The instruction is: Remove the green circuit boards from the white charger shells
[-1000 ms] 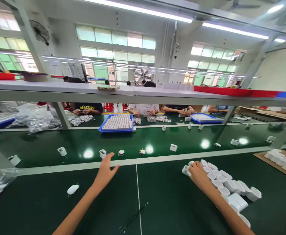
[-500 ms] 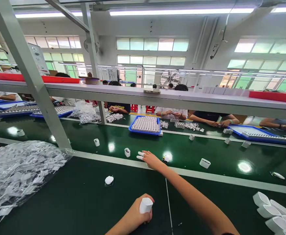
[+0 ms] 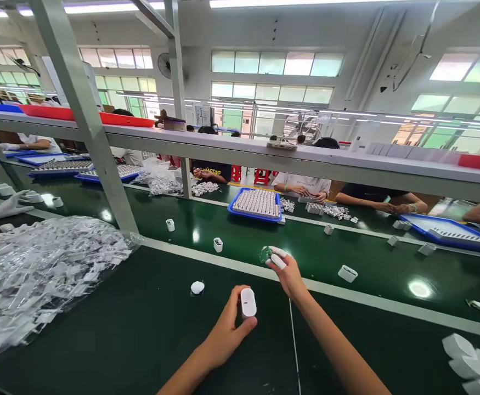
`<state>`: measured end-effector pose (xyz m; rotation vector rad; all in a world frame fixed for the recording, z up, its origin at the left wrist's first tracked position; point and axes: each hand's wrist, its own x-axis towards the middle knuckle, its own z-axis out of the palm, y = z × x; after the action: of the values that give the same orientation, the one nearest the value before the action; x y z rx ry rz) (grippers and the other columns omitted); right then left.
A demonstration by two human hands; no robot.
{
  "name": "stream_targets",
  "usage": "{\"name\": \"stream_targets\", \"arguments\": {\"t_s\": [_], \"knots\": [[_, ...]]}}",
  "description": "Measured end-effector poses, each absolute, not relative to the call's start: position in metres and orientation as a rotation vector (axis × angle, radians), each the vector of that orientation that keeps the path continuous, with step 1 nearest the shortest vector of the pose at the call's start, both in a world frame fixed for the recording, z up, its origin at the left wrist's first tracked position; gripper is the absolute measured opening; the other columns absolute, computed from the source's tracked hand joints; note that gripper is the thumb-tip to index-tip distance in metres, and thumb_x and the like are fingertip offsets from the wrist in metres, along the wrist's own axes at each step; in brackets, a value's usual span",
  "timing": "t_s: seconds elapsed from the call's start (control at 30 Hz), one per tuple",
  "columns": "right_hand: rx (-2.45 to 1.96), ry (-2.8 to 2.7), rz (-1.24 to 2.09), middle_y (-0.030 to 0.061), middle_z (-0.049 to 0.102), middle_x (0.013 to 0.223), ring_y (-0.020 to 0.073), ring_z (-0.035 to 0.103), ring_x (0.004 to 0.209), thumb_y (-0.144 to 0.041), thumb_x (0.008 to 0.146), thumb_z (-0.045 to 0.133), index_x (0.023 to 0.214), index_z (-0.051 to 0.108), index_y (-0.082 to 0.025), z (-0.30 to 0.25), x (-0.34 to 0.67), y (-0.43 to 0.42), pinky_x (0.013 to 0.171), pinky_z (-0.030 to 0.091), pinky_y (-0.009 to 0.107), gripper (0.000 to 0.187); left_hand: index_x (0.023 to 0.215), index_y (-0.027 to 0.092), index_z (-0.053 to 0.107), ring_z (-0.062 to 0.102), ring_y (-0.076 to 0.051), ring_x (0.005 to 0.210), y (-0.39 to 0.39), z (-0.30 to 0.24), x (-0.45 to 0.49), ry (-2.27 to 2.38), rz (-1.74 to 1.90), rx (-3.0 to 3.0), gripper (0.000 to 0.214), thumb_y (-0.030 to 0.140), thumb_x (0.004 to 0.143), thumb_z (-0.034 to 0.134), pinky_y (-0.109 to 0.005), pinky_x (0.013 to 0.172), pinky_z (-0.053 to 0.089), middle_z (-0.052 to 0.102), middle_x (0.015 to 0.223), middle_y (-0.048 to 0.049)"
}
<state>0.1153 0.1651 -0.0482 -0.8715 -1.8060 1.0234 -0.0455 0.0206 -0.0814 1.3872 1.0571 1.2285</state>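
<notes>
Gripping a white housing [image 3: 248,303], the L hand [image 3: 226,332] was closed; the R hand [image 3: 291,275] pinched a green PCB [image 3: 265,254], which could slip if pinch was too light.

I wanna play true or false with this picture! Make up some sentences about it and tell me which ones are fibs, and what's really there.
1. The left hand is holding a white casing. True.
2. The right hand is holding a green circuit board. True.
3. All the fingers of the right hand are bare. False: white finger covers sit on at least two of them.
4. A big heap of white pieces and clear plastic lies off to the left. True.
5. The full tray straight ahead is yellow. False: it is a blue tray.
6. The two hands are touching each other. False: they are apart.
</notes>
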Motion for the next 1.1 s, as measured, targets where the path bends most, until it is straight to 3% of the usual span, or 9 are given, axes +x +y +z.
{"name": "stream_targets", "arguments": {"t_s": [0.13, 0.2, 0.3, 0.4, 0.57, 0.67, 0.77, 0.87, 1.1], "knots": [[-0.713, -1.647, 1.055, 0.0091, 0.068, 0.114, 0.0277, 0.066, 0.104, -0.062, 0.086, 0.056, 0.116, 0.064, -0.028, -0.008, 0.159, 0.067, 0.088, 0.056, 0.044, 0.046, 0.134, 0.032, 0.044, 0.046, -0.024, 0.130, 0.004, -0.042, -0.042, 1.006, 1.266, 1.693, 0.053, 0.027, 0.086, 0.064, -0.038, 0.107, 0.038, 0.047, 0.139, -0.0054], [-0.528, -1.648, 1.005, 0.0084, 0.067, 0.117, 0.0284, 0.064, 0.109, -0.049, 0.087, 0.063, 0.116, 0.065, -0.033, 0.012, 0.171, 0.024, 0.090, 0.055, 0.044, 0.033, 0.135, 0.035, 0.044, 0.048, -0.023, 0.130, -0.003, -0.025, -0.032, 0.957, 1.262, 1.811, 0.057, 0.020, 0.084, 0.065, -0.037, 0.108, 0.039, 0.050, 0.140, -0.0041], [-0.423, -1.565, 0.886, 0.0081, 0.064, 0.121, 0.0282, 0.060, 0.116, -0.042, 0.091, 0.060, 0.119, 0.062, -0.037, 0.025, 0.172, -0.015, 0.091, 0.055, 0.043, 0.028, 0.113, 0.027, 0.055, 0.063, -0.020, 0.103, -0.007, -0.008, -0.007, 0.927, 1.363, 1.802, 0.043, 0.018, 0.075, 0.073, -0.031, 0.090, 0.051, 0.064, 0.114, -0.0033], [-0.445, -1.444, 0.810, 0.0093, 0.062, 0.123, 0.0291, 0.060, 0.117, -0.044, 0.093, 0.057, 0.120, 0.060, -0.036, 0.019, 0.165, -0.023, 0.092, 0.055, 0.045, 0.029, 0.089, 0.023, 0.053, 0.060, -0.014, 0.072, -0.007, -0.002, 0.025, 0.954, 1.397, 1.669, 0.031, 0.023, 0.070, 0.078, -0.025, 0.065, 0.052, 0.061, 0.085, 0.0010], [-0.607, -1.340, 0.736, 0.0112, 0.065, 0.115, 0.0284, 0.066, 0.106, -0.043, 0.093, 0.056, 0.127, 0.057, -0.030, 0.011, 0.170, -0.003, 0.092, 0.056, 0.046, 0.036, 0.118, 0.022, 0.055, 0.065, -0.024, 0.100, -0.009, 0.000, 0.053, 0.760, 1.182, 1.876, 0.030, 0.025, 0.088, 0.057, -0.036, 0.087, 0.056, 0.066, 0.107, -0.0083], [-0.615, -1.315, 0.733, 0.0116, 0.066, 0.111, 0.0287, 0.066, 0.106, -0.043, 0.094, 0.054, 0.129, 0.055, -0.028, 0.019, 0.183, 0.003, 0.091, 0.056, 0.046, 0.037, 0.129, 0.029, 0.050, 0.069, -0.021, 0.096, -0.008, 0.001, 0.049, 0.701, 1.215, 1.936, 0.045, 0.018, 0.086, 0.061, -0.032, 0.083, 0.060, 0.068, 0.111, -0.0057], [-0.502, -1.434, 0.585, 0.0092, 0.066, 0.105, 0.0284, 0.065, 0.105, -0.043, 0.094, 0.055, 0.122, 0.060, -0.031, 0.026, 0.191, 0.001, 0.092, 0.055, 0.050, 0.031, 0.132, 0.034, 0.048, 0.068, -0.020, 0.108, -0.009, 0.005, 0.038, 0.728, 1.392, 1.903, 0.059, 0.015, 0.081, 0.069, -0.028, 0.090, 0.060, 0.066, 0.121, -0.0036], [-0.378, -1.612, 0.388, 0.0068, 0.068, 0.098, 0.0252, 0.067, 0.098, -0.042, 0.093, 0.056, 0.123, 0.060, -0.033, 0.029, 0.190, -0.005, 0.095, 0.055, 0.048, 0.032, 0.131, 0.029, 0.051, 0.062, -0.023, 0.122, -0.012, 0.012, 0.027, 0.766, 1.581, 1.934, 0.056, 0.010, 0.080, 0.068, -0.032, 0.100, 0.056, 0.065, 0.125, -0.0066], [-0.472, -1.837, 0.380, 0.0075, 0.071, 0.109, 0.0278, 0.069, 0.098, -0.036, 0.091, 0.062, 0.137, 0.051, -0.037, 0.032, 0.191, -0.018, 0.097, 0.053, 0.052, 0.048, 0.130, 0.023, 0.052, 0.060, -0.029, 0.124, -0.019, 0.022, 0.016, 0.817, 1.748, 2.115, 0.056, 0.007, 0.079, 0.069, -0.045, 0.100, 0.058, 0.068, 0.115, -0.0105]]}}
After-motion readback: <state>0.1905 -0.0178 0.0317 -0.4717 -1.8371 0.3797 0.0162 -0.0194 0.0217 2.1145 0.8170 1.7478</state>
